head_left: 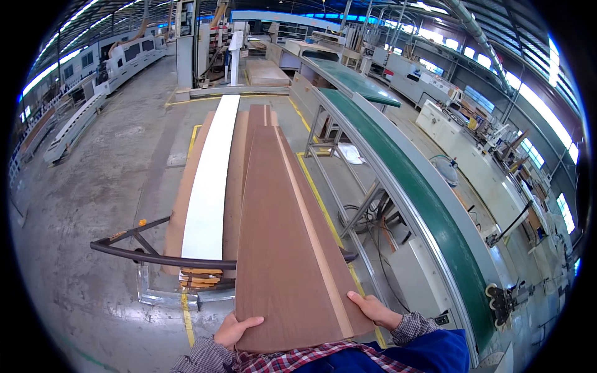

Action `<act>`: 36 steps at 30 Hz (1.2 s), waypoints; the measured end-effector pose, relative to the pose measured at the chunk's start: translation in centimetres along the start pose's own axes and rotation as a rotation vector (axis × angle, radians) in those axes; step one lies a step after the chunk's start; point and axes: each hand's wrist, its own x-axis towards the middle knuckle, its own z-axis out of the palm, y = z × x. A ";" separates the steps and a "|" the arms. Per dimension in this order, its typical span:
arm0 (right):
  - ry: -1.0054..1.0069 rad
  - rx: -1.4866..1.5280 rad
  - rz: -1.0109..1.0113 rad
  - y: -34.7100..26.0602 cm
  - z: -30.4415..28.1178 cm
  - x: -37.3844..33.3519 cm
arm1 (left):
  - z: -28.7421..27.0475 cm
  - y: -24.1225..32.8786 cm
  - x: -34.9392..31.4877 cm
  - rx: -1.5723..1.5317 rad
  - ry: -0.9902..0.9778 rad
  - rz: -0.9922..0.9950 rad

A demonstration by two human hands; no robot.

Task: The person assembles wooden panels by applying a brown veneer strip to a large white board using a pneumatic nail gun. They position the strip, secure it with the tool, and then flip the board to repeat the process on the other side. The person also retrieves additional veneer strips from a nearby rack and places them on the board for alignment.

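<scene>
A long brown wood-grain panel (280,248) with a pale stripe along its right side stretches away from my body. My left hand (235,329) grips its near left edge, thumb on top and fingers hidden beneath. On the near right edge my right hand (373,309) holds it the same way. Beyond the far end of this panel lies another brown striped panel (259,115) on the stack. Left of them rests a long white panel (210,180), on top of brown sheet material (193,161).
A dark curved metal bar (168,258) crosses in front of the stack. To the right runs a green conveyor belt (398,168) on a metal frame, with cables beneath it. Yellow lines (320,193) mark the floor (112,205). Machines (134,59) stand farther off.
</scene>
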 end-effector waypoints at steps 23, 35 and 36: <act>0.190 -0.140 -0.245 6.3 5.0 -7.7 | -0.4 -8.5 -6.3 0.757 0.474 0.254; 0.209 -0.053 -0.150 9.5 10.6 -6.8 | -4.0 -11.0 -4.7 0.905 0.457 0.143; 0.224 -0.035 -0.174 9.7 11.1 -6.7 | -4.1 -11.0 -4.7 0.965 0.485 0.102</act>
